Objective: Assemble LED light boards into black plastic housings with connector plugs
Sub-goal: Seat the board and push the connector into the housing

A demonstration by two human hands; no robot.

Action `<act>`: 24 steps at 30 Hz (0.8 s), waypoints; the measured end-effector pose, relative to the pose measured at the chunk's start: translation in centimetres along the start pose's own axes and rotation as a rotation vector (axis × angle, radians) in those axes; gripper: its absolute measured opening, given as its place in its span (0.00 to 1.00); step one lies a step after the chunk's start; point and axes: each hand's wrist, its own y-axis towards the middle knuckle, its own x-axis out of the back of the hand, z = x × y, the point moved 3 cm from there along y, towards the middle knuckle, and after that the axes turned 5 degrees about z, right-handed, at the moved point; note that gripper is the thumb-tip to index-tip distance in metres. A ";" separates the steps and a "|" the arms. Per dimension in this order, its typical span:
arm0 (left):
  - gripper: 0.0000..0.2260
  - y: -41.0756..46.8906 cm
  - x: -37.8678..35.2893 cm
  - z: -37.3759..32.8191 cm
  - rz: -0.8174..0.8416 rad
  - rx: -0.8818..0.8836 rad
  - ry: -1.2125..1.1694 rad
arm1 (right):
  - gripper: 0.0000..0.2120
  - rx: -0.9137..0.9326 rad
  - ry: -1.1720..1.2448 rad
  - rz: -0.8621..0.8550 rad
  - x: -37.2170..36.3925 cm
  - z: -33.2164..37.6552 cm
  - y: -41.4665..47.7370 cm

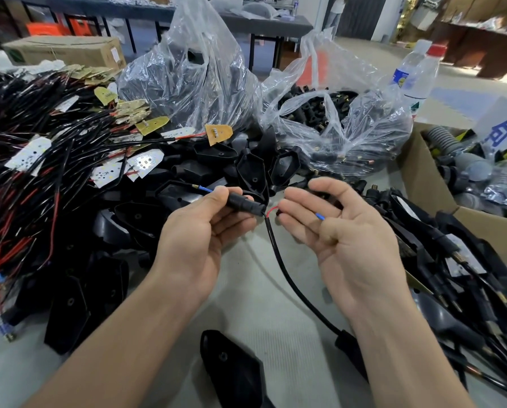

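We find the left hand (199, 231) clamped on a black connector plug (243, 202), fingers and thumb curled round its barrel and holding it level above the table (255, 307), which keeps both ends of the plug in sight. A blue lead (205, 189) projects from the far end of the plug, and the black cable (286, 272) leaves the near end and hangs down toward the table. The right hand (346, 234) is apart from the left, palm up, fingers loosely spread. Its foremost fingertip sits at a short red lead (271, 209) beside the plug's mouth, and a blue wire end (320, 216) shows across the fingers (we cannot tell whether either is pinched). We judge this posture to be for sorting or feeding the leads at the plug. One black housing (231, 372) lies at the near edge, probably staged for this unit. Supplies are banked within reach: LED boards (143, 164) with their wiring to the left, loose housings (252, 169) ahead, a clear bag of plugs (337, 122) behind them. Wired units (458, 260) lie to the right beside a cardboard box (420, 175).
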 end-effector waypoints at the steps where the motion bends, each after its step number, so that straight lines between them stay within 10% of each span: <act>1: 0.14 0.1 0.0 0.0 -0.001 0.017 -0.023 | 0.25 0.001 0.011 -0.015 0.0 0.1 0.0; 6: 0.18 0.2 -0.2 0.3 0.050 0.074 -0.050 | 0.07 -0.007 -0.154 -0.181 0.1 0.0 -0.2; 14: 0.17 0.0 -0.1 0.6 0.078 -0.001 0.106 | 0.10 -0.123 -0.073 -0.073 -0.4 -1.0 -0.3; 24: 0.16 0.0 0.0 0.7 -0.041 -0.042 0.201 | 0.13 0.345 -1.044 0.039 -2.4 -0.7 -1.5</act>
